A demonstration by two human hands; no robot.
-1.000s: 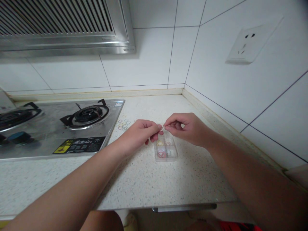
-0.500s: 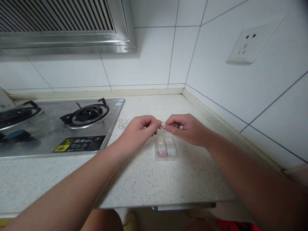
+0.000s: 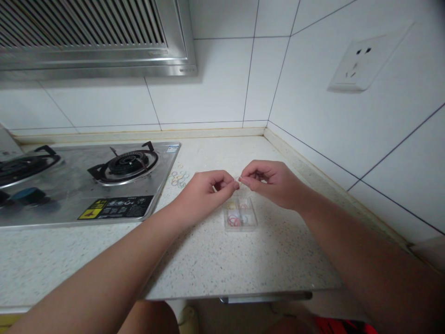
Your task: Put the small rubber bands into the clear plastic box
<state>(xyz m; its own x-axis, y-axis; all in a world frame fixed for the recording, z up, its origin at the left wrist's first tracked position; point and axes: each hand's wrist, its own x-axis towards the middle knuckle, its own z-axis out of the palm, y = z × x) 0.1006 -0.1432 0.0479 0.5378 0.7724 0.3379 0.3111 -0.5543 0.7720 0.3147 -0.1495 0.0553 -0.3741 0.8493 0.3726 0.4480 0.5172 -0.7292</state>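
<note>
A thin, pale rubber band (image 3: 237, 179) is held between my two hands above the counter. My left hand (image 3: 217, 188) pinches it between thumb and fingers from the left. From the right, the thumb and fingertips of my right hand (image 3: 269, 181) close on it too. Just below them stands a clear, divided plastic box (image 3: 255, 221). Pink-red bands (image 3: 234, 221) lie in its near left compartment, and yellow ones (image 3: 231, 205) in the far left one. The box's far edge is partly hidden by my hands.
A loose pile of coloured bands (image 3: 179, 178) lies on the speckled counter (image 3: 222, 264), beside the steel gas stove (image 3: 163, 185) on the left. Tiled walls meet at the back right corner, with a socket (image 3: 358, 65) on the right. A range hood (image 3: 167, 67) hangs above.
The band showed as an open ring between my fingers and now looks narrower. My left hand has shifted slightly right and down, while my right hand has risen a little.
</note>
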